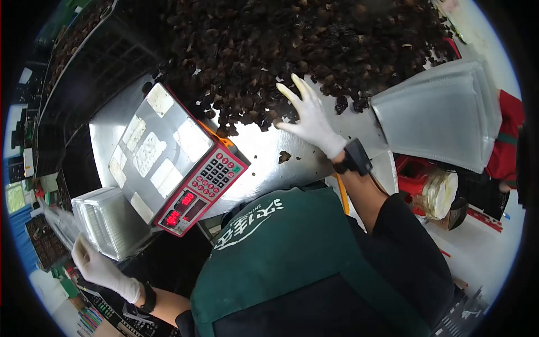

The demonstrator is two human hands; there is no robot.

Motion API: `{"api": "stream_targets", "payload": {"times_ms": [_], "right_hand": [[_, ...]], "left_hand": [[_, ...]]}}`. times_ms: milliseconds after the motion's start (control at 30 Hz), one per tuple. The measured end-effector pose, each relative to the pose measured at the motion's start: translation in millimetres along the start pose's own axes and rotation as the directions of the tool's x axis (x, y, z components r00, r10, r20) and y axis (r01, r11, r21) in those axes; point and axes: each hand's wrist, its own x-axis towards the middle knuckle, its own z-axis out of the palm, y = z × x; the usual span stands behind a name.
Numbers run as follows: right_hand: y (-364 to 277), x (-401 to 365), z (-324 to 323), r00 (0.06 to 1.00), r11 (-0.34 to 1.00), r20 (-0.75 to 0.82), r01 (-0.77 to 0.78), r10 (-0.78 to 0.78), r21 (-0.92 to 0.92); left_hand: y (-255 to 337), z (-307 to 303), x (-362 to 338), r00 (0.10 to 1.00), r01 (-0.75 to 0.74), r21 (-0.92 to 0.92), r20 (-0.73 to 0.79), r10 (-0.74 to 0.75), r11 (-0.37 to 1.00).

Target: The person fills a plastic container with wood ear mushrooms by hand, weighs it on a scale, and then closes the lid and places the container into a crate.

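My right hand [311,118], in a white glove, stretches over the metal table [264,157] with its fingers spread and nothing in them. Its fingertips are right at the near edge of a big heap of dark brown, curled dried pieces [269,50] that look like wood ear fungus. At the lower left, my gloved left hand [101,269] is closed on a thin clear plastic container [59,227], smeared by motion. Beside that hand stands a nested stack of clear plastic containers [112,222]. Between my hands sits a red digital scale [210,180] with taped patches on its metal plate.
A pile of clear plastic bags or sheets [438,112] lies on the right, next to red cloth [508,140]. Below it is a roll of tape [441,194]. A black crate [106,62] stands at the upper left. An orange-handled tool [216,135] lies behind the scale.
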Motion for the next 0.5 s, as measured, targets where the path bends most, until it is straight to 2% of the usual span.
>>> {"api": "stream_targets", "payload": {"times_ms": [100, 167, 233, 267, 333, 367, 433, 467, 500], "right_hand": [[-4.8, 35.8, 17.1, 0.99, 0.99, 0.058, 0.132, -0.129, -0.058], [-3.6, 44.9, 28.8, 0.972, 0.958, 0.101, 0.226, -0.211, -0.178], [1.8, 41.9, 24.7, 0.965, 0.964, 0.09, 0.254, -0.247, -0.078], [9.1, 34.5, 30.6, 0.964, 0.961, 0.029, 0.266, -0.264, -0.081], [8.2, 26.2, 25.3, 0.98, 0.978, 0.001, 0.197, -0.197, -0.065], [8.0, 24.9, 24.2, 0.988, 0.987, -0.024, 0.152, -0.153, -0.043], [17.1, 30.8, 28.4, 0.973, 0.98, -0.117, 0.2, -0.199, -0.003], [24.1, 39.1, 30.5, 0.955, 0.968, -0.187, 0.244, -0.23, 0.055], [27.6, 45.8, 31.9, 0.952, 0.962, -0.244, 0.227, -0.186, 0.151]], "left_hand": [[64.8, 29.0, -37.3, 0.975, -0.156, 0.032, 0.166, 0.148, 0.987], [77.9, 69.1, -61.0, 0.885, -0.371, -0.178, 0.228, 0.405, 0.911], [99.9, 91.5, -82.1, 0.796, -0.401, -0.034, 0.482, 0.366, 0.916], [114.8, 97.0, -90.5, 0.797, -0.341, -0.112, 0.492, 0.351, 0.933], [127.3, 105.0, -103.5, 0.803, -0.261, -0.223, 0.49, 0.34, 0.939], [131.8, 101.9, -106.0, 0.805, -0.277, -0.22, 0.479, 0.351, 0.935], [134.8, 97.9, -108.1, 0.816, -0.294, -0.225, 0.448, 0.366, 0.929], [135.2, 94.1, -108.4, 0.824, -0.3, -0.208, 0.435, 0.363, 0.931], [135.6, 90.4, -107.7, 0.833, -0.307, -0.192, 0.42, 0.361, 0.932]]}}
